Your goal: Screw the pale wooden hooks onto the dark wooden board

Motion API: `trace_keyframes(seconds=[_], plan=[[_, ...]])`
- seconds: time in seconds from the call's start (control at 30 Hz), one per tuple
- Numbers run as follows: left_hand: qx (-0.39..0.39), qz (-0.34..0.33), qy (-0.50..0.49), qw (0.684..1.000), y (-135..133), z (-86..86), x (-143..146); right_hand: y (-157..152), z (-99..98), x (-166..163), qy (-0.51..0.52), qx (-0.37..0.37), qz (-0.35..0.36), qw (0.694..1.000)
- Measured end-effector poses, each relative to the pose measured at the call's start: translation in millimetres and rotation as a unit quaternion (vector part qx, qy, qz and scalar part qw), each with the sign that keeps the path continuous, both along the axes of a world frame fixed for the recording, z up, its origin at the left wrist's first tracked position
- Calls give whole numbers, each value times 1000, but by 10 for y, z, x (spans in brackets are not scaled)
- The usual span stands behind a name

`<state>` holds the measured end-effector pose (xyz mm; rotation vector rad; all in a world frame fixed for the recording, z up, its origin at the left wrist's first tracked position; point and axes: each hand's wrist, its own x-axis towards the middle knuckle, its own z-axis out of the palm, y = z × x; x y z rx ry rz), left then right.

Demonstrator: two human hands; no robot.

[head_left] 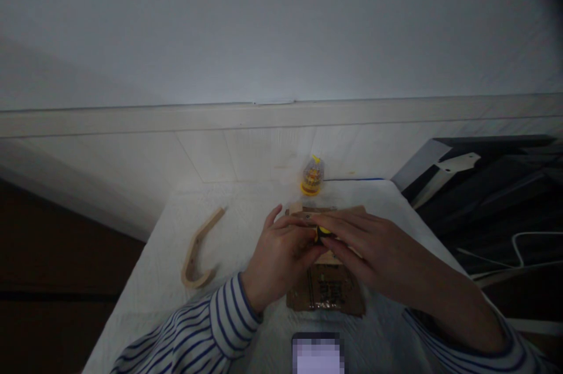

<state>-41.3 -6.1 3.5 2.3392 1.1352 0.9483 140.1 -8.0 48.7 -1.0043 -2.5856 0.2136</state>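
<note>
Both hands meet over a piece of brown cardboard [328, 295] on the white-covered table. My right hand [369, 239] grips a small yellow-and-black screwdriver [323, 234] between thumb and fingers; only its handle shows. From the other side, my left hand [284, 251] closes thumb and index finger on the screwdriver's left end. Light wooden pieces [325, 258] lie under the hands on the cardboard, mostly covered. Behind them, a wooden block end [296, 207] sticks out. The screwdriver's tip is hidden by my fingers.
A curved wooden hook-shaped piece [190, 262] lies to the left. A clear container with a yellow base [312, 177] stands by the wall. At the near edge is a phone [317, 353] with a blurred screen. Dark panels and a white bracket [460, 162] lean at right.
</note>
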Motion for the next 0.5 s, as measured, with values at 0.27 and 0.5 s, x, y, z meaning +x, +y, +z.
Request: trace_keyframes(seconds=[0.27,0.5], plan=[[-16,-43,18,999,59,61,-93,-1,-3,10,12,1,-3,1000],[-80,-98,122,984,117,235,-287,9,-12,5,-12,-28,-6,1000]])
